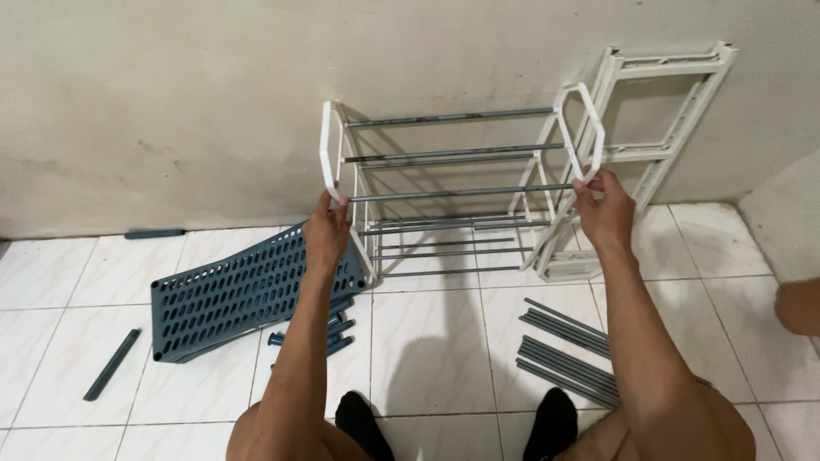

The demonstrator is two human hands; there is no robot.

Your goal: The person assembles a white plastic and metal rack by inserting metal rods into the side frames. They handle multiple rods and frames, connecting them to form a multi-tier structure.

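A partly built rack stands on the tiled floor against the wall: two white plastic side frames joined by several grey metal rods (pixel 453 154). My left hand (pixel 327 230) grips the lower corner of the left white side frame (pixel 327 141). My right hand (pixel 602 209) is closed on the lower edge of the right white side frame (pixel 589 128), where a rod end meets it. Both arms reach forward from my knees at the bottom of the view.
A blue perforated shelf panel (pixel 231 294) lies tilted at left over short blue tubes (pixel 337 329). Loose grey rods (pixel 568 350) lie on the floor at right. Another white frame (pixel 675 102) leans on the wall. Two blue tubes (pixel 111 365) (pixel 154 233) lie far left.
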